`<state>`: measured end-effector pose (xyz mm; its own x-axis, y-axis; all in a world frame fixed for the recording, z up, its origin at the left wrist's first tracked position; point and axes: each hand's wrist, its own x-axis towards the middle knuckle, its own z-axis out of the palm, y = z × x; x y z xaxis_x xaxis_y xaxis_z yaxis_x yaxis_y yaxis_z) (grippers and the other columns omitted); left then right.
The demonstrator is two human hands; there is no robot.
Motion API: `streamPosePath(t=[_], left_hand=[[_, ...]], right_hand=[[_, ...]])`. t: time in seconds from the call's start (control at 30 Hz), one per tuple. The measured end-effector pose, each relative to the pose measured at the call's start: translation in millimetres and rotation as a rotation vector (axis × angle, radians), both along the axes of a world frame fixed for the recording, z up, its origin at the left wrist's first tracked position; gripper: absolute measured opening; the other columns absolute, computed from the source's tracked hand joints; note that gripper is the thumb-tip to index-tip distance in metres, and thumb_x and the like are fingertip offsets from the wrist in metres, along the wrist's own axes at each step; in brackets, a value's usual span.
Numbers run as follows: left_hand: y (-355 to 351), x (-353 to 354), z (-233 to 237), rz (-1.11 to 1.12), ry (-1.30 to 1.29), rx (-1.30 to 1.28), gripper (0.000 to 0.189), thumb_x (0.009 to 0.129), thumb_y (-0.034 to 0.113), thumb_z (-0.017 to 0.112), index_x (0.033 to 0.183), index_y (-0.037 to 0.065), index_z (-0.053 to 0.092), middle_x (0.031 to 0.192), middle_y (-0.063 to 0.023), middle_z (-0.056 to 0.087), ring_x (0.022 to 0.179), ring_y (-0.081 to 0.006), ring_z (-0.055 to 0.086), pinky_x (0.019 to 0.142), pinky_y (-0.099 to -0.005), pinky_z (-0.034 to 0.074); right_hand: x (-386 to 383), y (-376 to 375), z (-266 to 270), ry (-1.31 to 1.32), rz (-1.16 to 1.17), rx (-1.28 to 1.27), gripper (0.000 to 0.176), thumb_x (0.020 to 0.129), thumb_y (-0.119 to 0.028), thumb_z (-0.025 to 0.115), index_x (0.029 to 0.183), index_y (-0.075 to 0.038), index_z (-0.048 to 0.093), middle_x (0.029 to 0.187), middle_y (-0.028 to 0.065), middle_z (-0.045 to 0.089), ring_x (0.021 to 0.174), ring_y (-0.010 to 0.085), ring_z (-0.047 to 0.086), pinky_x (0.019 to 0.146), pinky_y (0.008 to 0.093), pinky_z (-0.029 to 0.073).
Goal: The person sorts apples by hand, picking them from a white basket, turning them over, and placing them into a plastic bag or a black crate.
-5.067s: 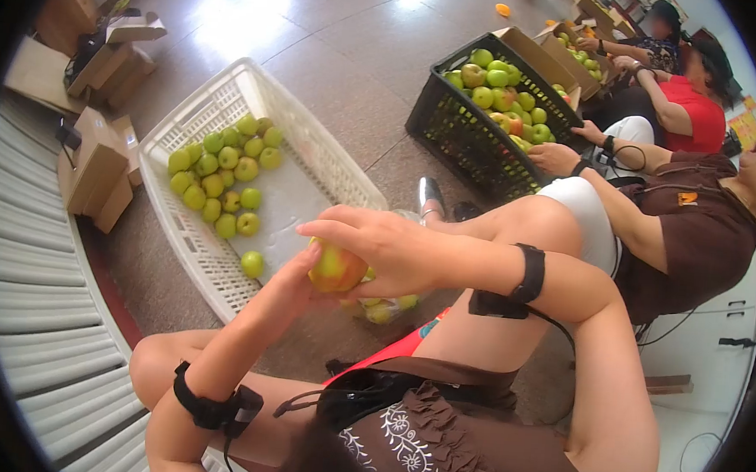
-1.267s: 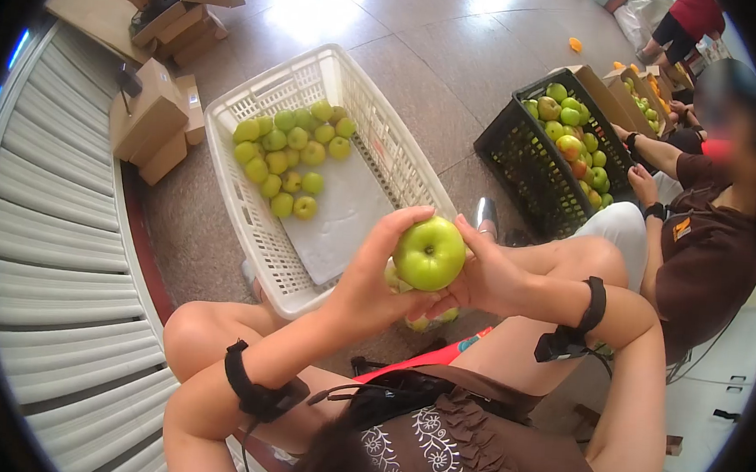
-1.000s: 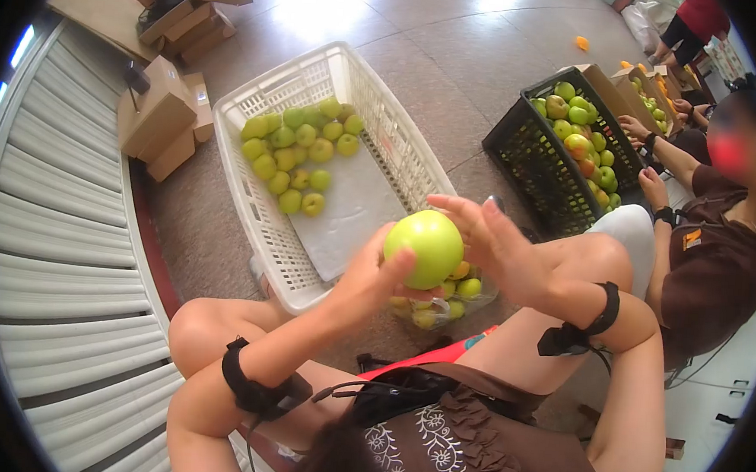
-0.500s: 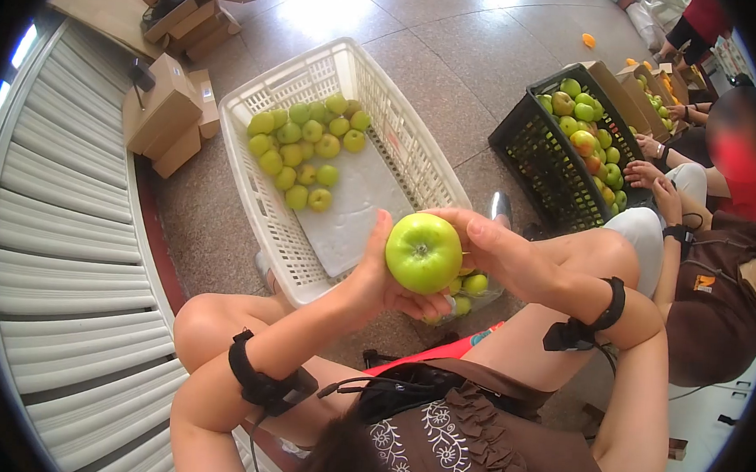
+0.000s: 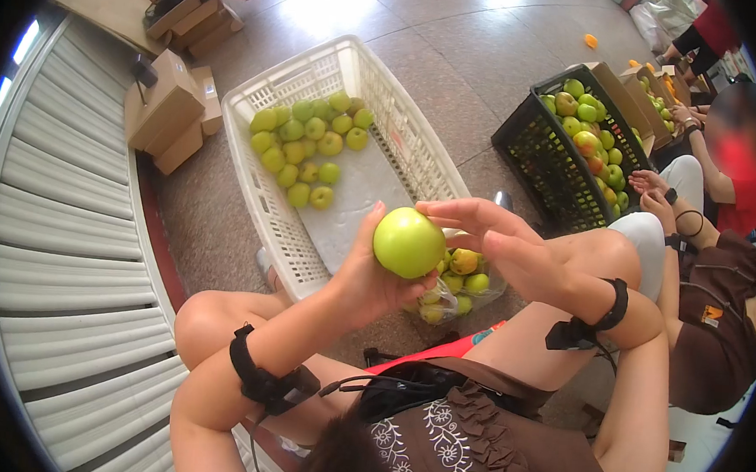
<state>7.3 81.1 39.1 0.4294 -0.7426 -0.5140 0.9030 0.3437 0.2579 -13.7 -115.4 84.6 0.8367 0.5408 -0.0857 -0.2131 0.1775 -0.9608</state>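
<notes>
A green apple (image 5: 409, 243) rests in my left hand (image 5: 368, 280), whose thumb and fingers curl around its left side and underside. My right hand (image 5: 507, 244) is open at the apple's right, fingers stretched out and fingertips close to its upper edge. Beyond the hands stands a white plastic crate (image 5: 247, 189), with many green apples (image 5: 314, 128) gathered at its far left end and a grey-white bottom showing nearer me. Below my right hand, a clear plastic bag (image 5: 447, 308) holds more green and yellowish apples, partly hidden by the hands.
A black crate (image 5: 530, 154) full of green and reddish apples stands to the right, beside cardboard boxes of fruit. Co-workers (image 5: 735, 197) sit along the right side, their hands near that crate. Cardboard boxes (image 5: 165, 106) and a white slatted shutter (image 5: 74, 243) line the left.
The apple has turned, so its dimpled end no longer faces me, and has shifted slightly left. My right hand has opened and drawn back from it, uncovering more of the bag.
</notes>
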Motion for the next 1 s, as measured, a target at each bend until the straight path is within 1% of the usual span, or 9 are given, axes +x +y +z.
streamPosePath(t=[0.07, 0.17, 0.27, 0.37, 0.47, 0.57, 0.7, 0.8, 1.0], left_hand=[[-2.9, -1.9, 8.6, 0.068, -0.025, 0.076, 0.068, 0.081, 0.067, 0.033, 0.107, 0.007, 0.049, 0.091, -0.0098, 0.057, 0.077, -0.0203, 0.061, 0.062, -0.0272, 0.053], [-2.1, -2.2, 9.8, 0.101, -0.069, 0.108, 0.063, 0.082, 0.064, 0.037, 0.109, 0.008, 0.048, 0.098, -0.0085, 0.056, 0.080, -0.0199, 0.060, 0.068, -0.0289, 0.053], [-3.4, -0.4, 5.8, 0.125, -0.109, 0.101, 0.062, 0.082, 0.063, 0.038, 0.110, 0.009, 0.048, 0.102, -0.0083, 0.055, 0.086, -0.0201, 0.058, 0.075, -0.0318, 0.052], [-2.8, 2.2, -0.3, 0.145, -0.130, 0.074, 0.061, 0.083, 0.061, 0.040, 0.112, 0.008, 0.048, 0.104, -0.0087, 0.054, 0.091, -0.0215, 0.056, 0.080, -0.0340, 0.049], [1.7, 3.5, -1.8, 0.149, -0.114, -0.001, 0.059, 0.084, 0.057, 0.043, 0.113, 0.006, 0.047, 0.105, -0.0099, 0.054, 0.093, -0.0235, 0.056, 0.080, -0.0345, 0.049], [1.3, 3.1, 0.1, 0.172, -0.113, -0.022, 0.056, 0.084, 0.052, 0.045, 0.114, 0.004, 0.047, 0.108, -0.0117, 0.053, 0.095, -0.0260, 0.055, 0.081, -0.0350, 0.049], [0.1, 2.0, -1.5, 0.203, -0.148, -0.007, 0.052, 0.085, 0.046, 0.048, 0.113, 0.003, 0.046, 0.110, -0.0142, 0.053, 0.098, -0.0264, 0.055, 0.084, -0.0365, 0.047], [0.0, 0.7, -1.0, 0.206, -0.158, 0.007, 0.045, 0.086, 0.041, 0.048, 0.111, 0.004, 0.047, 0.110, -0.0127, 0.053, 0.098, -0.0243, 0.055, 0.085, -0.0381, 0.046], [5.1, 1.5, -2.5, 0.222, -0.155, 0.030, 0.027, 0.086, 0.029, 0.050, 0.103, 0.008, 0.052, 0.101, -0.0080, 0.058, 0.097, -0.0231, 0.056, 0.083, -0.0403, 0.047]], right_hand=[[0.2, -1.7, -0.4, -0.085, 0.033, 0.013, 0.047, 0.087, -0.028, 0.042, 0.126, -0.001, 0.039, 0.129, 0.0128, 0.041, 0.123, 0.0205, 0.035, 0.102, 0.0372, 0.026], [0.4, -3.8, 1.5, -0.103, 0.075, 0.066, 0.041, 0.087, -0.024, 0.044, 0.120, 0.000, 0.043, 0.122, 0.0138, 0.047, 0.116, 0.0205, 0.043, 0.098, 0.0363, 0.031], [-7.7, -2.3, 9.2, 0.098, 0.032, 0.157, 0.033, 0.086, -0.022, 0.046, 0.112, 0.000, 0.048, 0.107, 0.0124, 0.056, 0.101, 0.0186, 0.053, 0.090, 0.0331, 0.039], [-6.4, -7.5, -4.4, 0.128, -0.122, 0.027, 0.026, 0.086, -0.019, 0.047, 0.103, -0.001, 0.051, 0.092, 0.0091, 0.059, 0.087, 0.0146, 0.056, 0.081, 0.0285, 0.044], [0.4, -10.4, -10.9, 0.279, -0.260, 0.121, 0.021, 0.085, -0.017, 0.048, 0.098, -0.002, 0.053, 0.084, 0.0054, 0.057, 0.080, 0.0122, 0.056, 0.078, 0.0254, 0.044], [1.3, -10.3, -10.8, 0.328, -0.290, 0.126, 0.018, 0.085, -0.015, 0.047, 0.096, -0.003, 0.053, 0.081, 0.0041, 0.056, 0.077, 0.0111, 0.055, 0.075, 0.0236, 0.045], [-2.2, -10.2, -14.1, 0.382, -0.201, 0.037, 0.018, 0.085, -0.014, 0.048, 0.099, -0.004, 0.052, 0.084, 0.0040, 0.055, 0.076, 0.0107, 0.054, 0.075, 0.0240, 0.044], [-4.0, -6.7, -14.7, 0.393, -0.156, 0.001, 0.019, 0.085, -0.014, 0.048, 0.102, -0.004, 0.050, 0.087, 0.0044, 0.055, 0.078, 0.0106, 0.053, 0.076, 0.0248, 0.043], [-6.3, -3.3, -15.0, 0.295, -0.013, -0.037, 0.021, 0.086, -0.015, 0.049, 0.105, -0.005, 0.048, 0.091, 0.0057, 0.055, 0.082, 0.0122, 0.055, 0.077, 0.0254, 0.043]])
